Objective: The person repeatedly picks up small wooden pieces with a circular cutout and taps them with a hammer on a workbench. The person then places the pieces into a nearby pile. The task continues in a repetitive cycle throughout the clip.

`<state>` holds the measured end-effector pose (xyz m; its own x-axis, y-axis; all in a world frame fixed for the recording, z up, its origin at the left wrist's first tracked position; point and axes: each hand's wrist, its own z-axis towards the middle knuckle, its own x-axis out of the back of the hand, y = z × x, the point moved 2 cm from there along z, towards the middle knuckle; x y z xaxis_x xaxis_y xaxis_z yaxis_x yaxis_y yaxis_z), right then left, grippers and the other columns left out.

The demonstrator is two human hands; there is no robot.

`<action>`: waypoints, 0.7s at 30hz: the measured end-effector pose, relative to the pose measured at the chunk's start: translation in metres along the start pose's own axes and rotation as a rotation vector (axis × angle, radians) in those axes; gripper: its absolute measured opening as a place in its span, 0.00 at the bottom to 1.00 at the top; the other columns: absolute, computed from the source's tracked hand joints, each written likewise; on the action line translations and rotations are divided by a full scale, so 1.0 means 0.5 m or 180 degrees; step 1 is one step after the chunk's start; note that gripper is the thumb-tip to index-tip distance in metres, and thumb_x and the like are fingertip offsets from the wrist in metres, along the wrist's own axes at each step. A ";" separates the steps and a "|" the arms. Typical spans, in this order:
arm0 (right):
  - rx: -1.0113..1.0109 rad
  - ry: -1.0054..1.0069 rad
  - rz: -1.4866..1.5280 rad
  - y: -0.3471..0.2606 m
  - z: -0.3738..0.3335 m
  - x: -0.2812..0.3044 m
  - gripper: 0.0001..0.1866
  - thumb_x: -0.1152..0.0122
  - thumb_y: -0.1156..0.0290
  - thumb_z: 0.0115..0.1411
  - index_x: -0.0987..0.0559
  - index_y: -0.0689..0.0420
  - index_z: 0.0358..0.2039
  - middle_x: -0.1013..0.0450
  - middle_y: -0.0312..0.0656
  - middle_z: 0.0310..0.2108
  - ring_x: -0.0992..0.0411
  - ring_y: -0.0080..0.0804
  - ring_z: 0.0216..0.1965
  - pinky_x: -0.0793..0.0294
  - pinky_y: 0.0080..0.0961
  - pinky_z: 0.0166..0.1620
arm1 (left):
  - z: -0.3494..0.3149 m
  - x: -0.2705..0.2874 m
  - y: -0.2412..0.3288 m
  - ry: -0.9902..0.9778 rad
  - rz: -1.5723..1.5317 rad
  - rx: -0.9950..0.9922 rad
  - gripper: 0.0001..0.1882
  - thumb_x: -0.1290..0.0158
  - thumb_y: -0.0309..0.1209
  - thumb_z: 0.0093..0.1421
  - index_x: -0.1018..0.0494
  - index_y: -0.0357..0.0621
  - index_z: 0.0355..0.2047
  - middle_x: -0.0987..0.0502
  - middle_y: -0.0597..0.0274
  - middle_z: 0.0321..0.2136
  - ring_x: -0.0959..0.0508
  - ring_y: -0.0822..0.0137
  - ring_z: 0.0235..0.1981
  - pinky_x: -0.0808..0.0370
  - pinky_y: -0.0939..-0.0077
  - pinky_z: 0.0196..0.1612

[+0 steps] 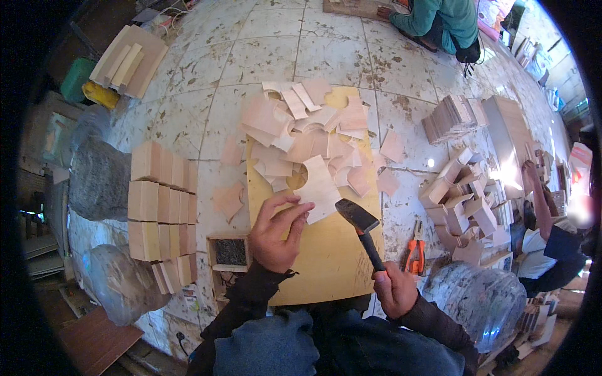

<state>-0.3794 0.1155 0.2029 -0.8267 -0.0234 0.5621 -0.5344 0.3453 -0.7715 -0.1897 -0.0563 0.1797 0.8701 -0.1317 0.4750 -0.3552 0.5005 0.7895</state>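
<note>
My left hand is closed, thumb and fingertips drawn together at the lower left edge of a pale plywood piece with a curved cut-out. Whatever is pinched between them is too small or hidden to tell. In my right hand is a hammer, gripped by its black handle. Its dark head hangs over the lower right edge of that piece. Beneath lies a yellowish board, and on its far half is a loose heap of cut plywood pieces, several with curved notches.
A small wooden box of dark nails is beside my left wrist. Orange-handled pliers lie at right. Stacked wooden blocks stand left; jumbled wooden parts lie right. Another person sits far off, and a second works at right.
</note>
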 end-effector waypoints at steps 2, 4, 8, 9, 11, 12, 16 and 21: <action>-0.0081 -0.0178 0.0198 -0.001 0.003 0.000 0.14 0.54 0.62 0.69 0.28 0.61 0.37 0.31 0.49 0.16 0.28 0.50 0.19 0.31 0.41 0.24 | -0.005 -0.014 -0.008 -0.0040 -0.0177 -0.0054 0.09 0.41 0.19 0.53 0.20 0.40 0.36 0.23 0.54 0.37 0.21 0.57 0.42 0.23 0.68 0.45; -0.0114 -0.0274 0.0208 -0.006 0.006 0.002 0.13 0.52 0.63 0.68 0.28 0.61 0.39 0.30 0.54 0.17 0.27 0.58 0.21 0.31 0.47 0.25 | -0.010 -0.023 -0.017 -0.0067 0.0104 -0.0223 0.08 0.41 0.20 0.54 0.20 0.41 0.35 0.22 0.56 0.35 0.22 0.56 0.44 0.24 0.66 0.45; -0.0038 -0.0306 -0.0017 -0.028 0.017 0.007 0.13 0.52 0.63 0.68 0.29 0.61 0.37 0.30 0.55 0.18 0.27 0.57 0.22 0.31 0.47 0.25 | -0.017 -0.032 -0.029 -0.0178 0.0412 -0.0360 0.10 0.40 0.21 0.53 0.21 0.43 0.36 0.20 0.60 0.35 0.22 0.56 0.45 0.29 0.61 0.50; -0.0111 -0.0310 -0.0087 -0.035 0.018 0.008 0.13 0.51 0.63 0.68 0.29 0.61 0.37 0.30 0.55 0.18 0.27 0.57 0.22 0.31 0.47 0.25 | -0.017 -0.031 -0.031 -0.0141 0.0400 -0.0381 0.12 0.39 0.22 0.52 0.23 0.43 0.39 0.20 0.61 0.36 0.22 0.58 0.45 0.30 0.60 0.52; 0.0058 -0.0290 -0.0021 -0.051 0.018 0.009 0.15 0.54 0.61 0.69 0.29 0.61 0.35 0.32 0.47 0.15 0.28 0.47 0.18 0.32 0.39 0.23 | -0.018 -0.027 -0.034 -0.0107 0.0411 -0.0361 0.17 0.38 0.23 0.51 0.25 0.43 0.43 0.19 0.62 0.38 0.22 0.60 0.46 0.33 0.58 0.56; 0.0051 -0.0302 -0.0043 -0.057 0.017 0.010 0.16 0.56 0.61 0.70 0.29 0.61 0.33 0.33 0.43 0.14 0.29 0.42 0.16 0.32 0.35 0.22 | -0.019 -0.026 -0.035 -0.0134 0.0374 -0.0302 0.19 0.38 0.23 0.51 0.26 0.43 0.45 0.19 0.62 0.38 0.22 0.61 0.46 0.34 0.58 0.57; 0.0106 -0.0507 -0.0132 -0.062 0.016 0.016 0.15 0.54 0.62 0.69 0.29 0.62 0.33 0.33 0.46 0.14 0.29 0.47 0.17 0.32 0.38 0.23 | -0.024 -0.022 -0.044 -0.0271 0.0192 0.0100 0.21 0.36 0.26 0.51 0.27 0.44 0.46 0.20 0.62 0.43 0.23 0.60 0.48 0.38 0.55 0.59; -0.0040 -0.0289 -0.0397 -0.048 0.020 0.009 0.14 0.53 0.64 0.68 0.29 0.62 0.34 0.33 0.49 0.14 0.30 0.51 0.17 0.33 0.41 0.23 | -0.013 -0.015 -0.058 -0.0384 -0.0151 -0.0372 0.31 0.35 0.28 0.51 0.31 0.37 0.55 0.30 0.48 0.55 0.26 0.50 0.53 0.32 0.57 0.58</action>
<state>-0.3719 0.0976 0.2209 -0.7669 -0.1515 0.6236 -0.6321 0.3460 -0.6933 -0.1840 -0.0642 0.1508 0.8350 -0.2557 0.4871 -0.2666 0.5865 0.7648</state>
